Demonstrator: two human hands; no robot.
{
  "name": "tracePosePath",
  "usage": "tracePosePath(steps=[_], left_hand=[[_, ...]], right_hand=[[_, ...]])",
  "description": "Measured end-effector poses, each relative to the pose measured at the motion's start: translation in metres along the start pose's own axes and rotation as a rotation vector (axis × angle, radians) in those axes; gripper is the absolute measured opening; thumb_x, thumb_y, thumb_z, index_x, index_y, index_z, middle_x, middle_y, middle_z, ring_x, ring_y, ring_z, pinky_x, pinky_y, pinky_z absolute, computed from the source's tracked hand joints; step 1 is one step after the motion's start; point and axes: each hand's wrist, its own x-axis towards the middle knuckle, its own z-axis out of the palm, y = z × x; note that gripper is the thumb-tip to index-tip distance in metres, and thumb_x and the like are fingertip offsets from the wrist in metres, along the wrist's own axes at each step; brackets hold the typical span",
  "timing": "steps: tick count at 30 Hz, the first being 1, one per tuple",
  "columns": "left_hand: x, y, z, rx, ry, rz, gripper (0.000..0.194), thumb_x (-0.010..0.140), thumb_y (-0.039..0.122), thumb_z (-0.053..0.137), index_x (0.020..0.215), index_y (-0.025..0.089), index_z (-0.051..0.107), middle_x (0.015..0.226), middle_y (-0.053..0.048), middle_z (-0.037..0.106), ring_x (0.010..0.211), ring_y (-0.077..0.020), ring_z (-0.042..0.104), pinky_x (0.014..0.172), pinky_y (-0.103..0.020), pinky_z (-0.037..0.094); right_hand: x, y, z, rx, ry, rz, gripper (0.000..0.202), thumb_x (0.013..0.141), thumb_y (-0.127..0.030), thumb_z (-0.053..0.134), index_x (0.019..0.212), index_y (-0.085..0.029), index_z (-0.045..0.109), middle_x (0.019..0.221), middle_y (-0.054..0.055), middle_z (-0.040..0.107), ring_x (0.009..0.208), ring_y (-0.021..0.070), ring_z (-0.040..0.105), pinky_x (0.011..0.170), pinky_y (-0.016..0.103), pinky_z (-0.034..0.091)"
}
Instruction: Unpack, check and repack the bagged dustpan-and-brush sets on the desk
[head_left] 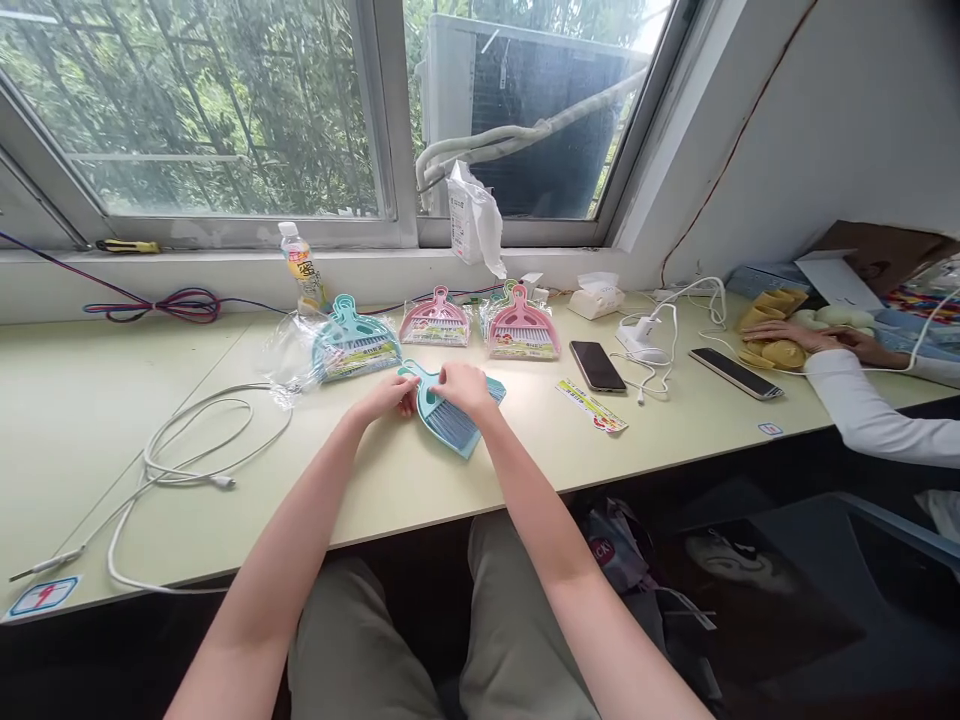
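A small turquoise dustpan with its matching hand brush lies tilted on the desk before me, handles toward the upper left. My left hand is closed at the handle end, its fingertips partly hidden. My right hand grips the brush from above where its handle meets the bristles, thumb toward the left. Behind them sits a plastic-wrapped turquoise dustpan set. Two pink sets, one in the middle and one at the right, stand beside it. A printed label card lies right of my hands.
Clear plastic wrapping and a coiled white cable are on the left. A drink bottle stands near the window. A phone, a power strip and tissues are on the right, beyond which another person's hand handles yellow material.
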Motion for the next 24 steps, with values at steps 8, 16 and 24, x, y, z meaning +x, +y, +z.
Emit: tracePosePath(steps=[8, 16, 24], left_hand=[[-0.007, -0.012, -0.019, 0.641, 0.408, 0.345, 0.036, 0.079, 0.043, 0.069, 0.105, 0.019, 0.068, 0.104, -0.011, 0.07, 0.096, -0.0279, 0.065, 0.082, -0.038, 0.05], [0.002, -0.023, -0.007, 1.084, 0.381, 0.622, 0.036, 0.089, 0.007, 0.046, 0.117, 0.018, 0.067, 0.121, -0.015, 0.067, 0.114, -0.0279, 0.061, 0.096, -0.042, 0.05], [0.005, -0.025, -0.006, 1.124, 0.374, 0.562, 0.041, 0.087, 0.006, 0.047, 0.119, 0.018, 0.069, 0.123, -0.015, 0.068, 0.112, -0.0278, 0.065, 0.087, -0.037, 0.056]], right_hand=[[-0.001, 0.004, -0.003, 0.055, -0.043, 0.012, 0.023, 0.084, -0.043, 0.069, 0.098, -0.024, 0.071, 0.107, 0.005, 0.072, 0.102, 0.0203, 0.066, 0.079, 0.026, 0.046], [0.013, 0.014, 0.008, 0.197, -0.105, -0.057, 0.026, 0.079, -0.048, 0.074, 0.091, -0.025, 0.074, 0.099, 0.002, 0.075, 0.094, 0.0182, 0.067, 0.072, 0.024, 0.044], [0.015, 0.016, 0.008, 0.223, -0.1, -0.053, 0.016, 0.08, -0.038, 0.075, 0.084, -0.023, 0.074, 0.091, 0.001, 0.075, 0.087, 0.0155, 0.067, 0.067, 0.023, 0.042]])
